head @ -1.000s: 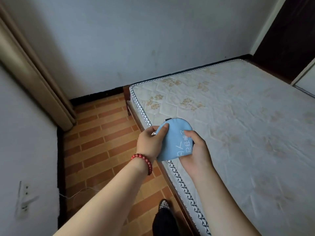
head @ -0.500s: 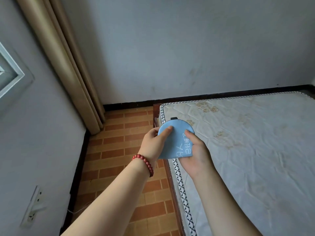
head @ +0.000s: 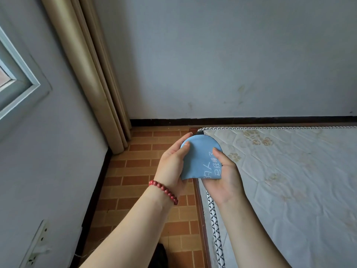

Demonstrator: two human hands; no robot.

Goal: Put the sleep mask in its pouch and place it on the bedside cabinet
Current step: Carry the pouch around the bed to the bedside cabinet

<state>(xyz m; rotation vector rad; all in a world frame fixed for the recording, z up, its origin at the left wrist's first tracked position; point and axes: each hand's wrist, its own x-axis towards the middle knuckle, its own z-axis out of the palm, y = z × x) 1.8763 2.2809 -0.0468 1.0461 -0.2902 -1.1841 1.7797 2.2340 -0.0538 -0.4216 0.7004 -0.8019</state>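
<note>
Bare quilted mattress (head: 289, 171), floral print, patterned edge trim, on wooden bed frame (head: 201, 219). Brick-pattern tile floor (head: 139, 171). Beige curtain (head: 90, 74) in corner. Window frame (head: 19, 80); wall socket (head: 36, 246), lower left.

Bare quilted mattress (head: 289, 180), brick-tiled floor (head: 135, 171)

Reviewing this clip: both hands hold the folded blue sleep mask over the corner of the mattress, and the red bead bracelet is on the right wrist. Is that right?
Not quite. The head view shows the red bead bracelet on the left wrist, not the right. The rest stands: the left hand and right hand both hold the folded blue sleep mask over the mattress corner.
</note>
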